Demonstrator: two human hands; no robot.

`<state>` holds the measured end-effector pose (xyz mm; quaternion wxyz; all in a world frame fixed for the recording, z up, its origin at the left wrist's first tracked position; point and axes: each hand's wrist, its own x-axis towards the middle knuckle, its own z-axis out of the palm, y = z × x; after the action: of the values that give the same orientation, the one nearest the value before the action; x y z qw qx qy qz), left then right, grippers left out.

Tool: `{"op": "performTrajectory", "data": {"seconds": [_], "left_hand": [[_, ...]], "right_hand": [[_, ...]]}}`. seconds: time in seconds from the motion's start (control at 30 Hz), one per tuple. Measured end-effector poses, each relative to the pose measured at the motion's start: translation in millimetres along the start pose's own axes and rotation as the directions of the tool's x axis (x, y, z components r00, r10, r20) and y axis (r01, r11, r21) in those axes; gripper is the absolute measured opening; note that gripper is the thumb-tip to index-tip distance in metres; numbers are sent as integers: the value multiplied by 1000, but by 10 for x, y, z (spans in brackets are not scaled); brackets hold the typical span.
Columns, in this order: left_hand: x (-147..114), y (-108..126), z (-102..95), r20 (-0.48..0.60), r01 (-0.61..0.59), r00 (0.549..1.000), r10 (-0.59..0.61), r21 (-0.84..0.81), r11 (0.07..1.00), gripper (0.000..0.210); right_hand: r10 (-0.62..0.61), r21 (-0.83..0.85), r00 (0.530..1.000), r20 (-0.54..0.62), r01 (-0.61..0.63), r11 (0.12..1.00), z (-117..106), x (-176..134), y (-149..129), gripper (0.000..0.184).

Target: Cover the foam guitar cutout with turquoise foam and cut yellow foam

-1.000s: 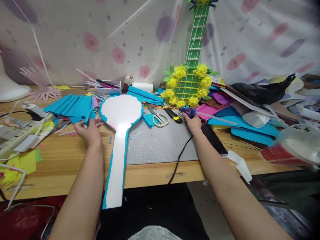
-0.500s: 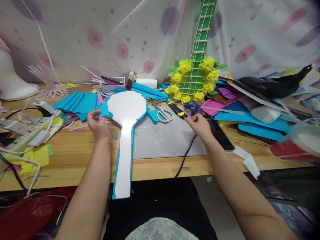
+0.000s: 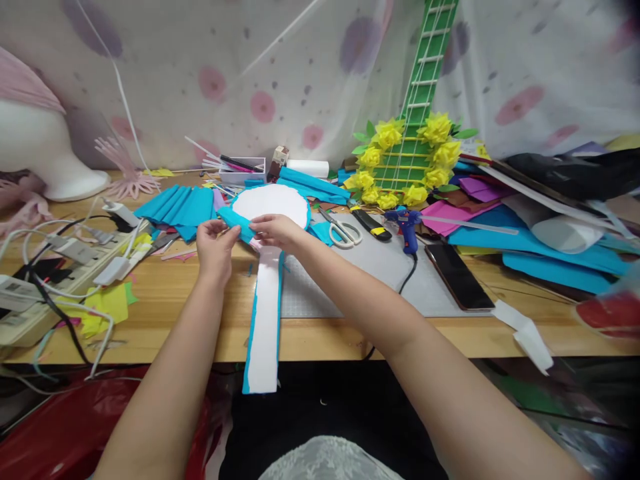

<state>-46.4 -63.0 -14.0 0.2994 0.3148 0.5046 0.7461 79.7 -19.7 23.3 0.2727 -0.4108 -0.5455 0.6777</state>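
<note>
A white guitar-like cutout point(image 3: 267, 300) with a round head and long straight neck lies on the table, blue paper along its edges. Its neck overhangs the front edge. My left hand point(image 3: 216, 250) pinches a strip of blue crepe paper point(image 3: 235, 220) at the left side of the round part. On the same strip, from the right, close the fingers of my right hand point(image 3: 275, 232); that hand hides part of the round head. Right of the cutout, a blue glue gun point(image 3: 409, 230) rests by a yellow-black utility knife point(image 3: 371, 223) and scissors point(image 3: 345, 233).
Behind stands a green guitar point(image 3: 415, 120) with yellow paper flowers. A phone point(image 3: 460, 275) lies on the grey cutting mat point(image 3: 320, 293). Pleated blue paper point(image 3: 177, 208) and a power strip point(image 3: 55, 280) with cables sit left. Coloured sheets point(image 3: 555, 270) are piled right.
My right hand has left the glue gun and moved left to the blue crepe paper strip. My left hand now holds the strip nearer the cutout's neck. The view has shifted left.
</note>
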Motion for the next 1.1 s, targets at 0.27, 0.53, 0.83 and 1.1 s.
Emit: {"op": "performTrajectory", "data": {"seconds": [0.27,0.53,0.83,1.1], "left_hand": [[39,15,-22,5,281,960,-282,54,958,42],[-3,-136,-54,-29,190,982,-188,171,967,34],[-2,-196,-88,-24,176,984,-175,223,959,38],[2,-208,-78,-59,237,971,-230,233,943,40]], "right_hand": [[-230,-618,965,-127,105,779,1,-16,137,12],[-218,-857,961,-168,-33,515,-4,-152,229,22],[-226,-903,955,-193,-83,422,86,-187,345,26],[-210,-921,957,-202,-112,373,117,-174,357,30]]}}
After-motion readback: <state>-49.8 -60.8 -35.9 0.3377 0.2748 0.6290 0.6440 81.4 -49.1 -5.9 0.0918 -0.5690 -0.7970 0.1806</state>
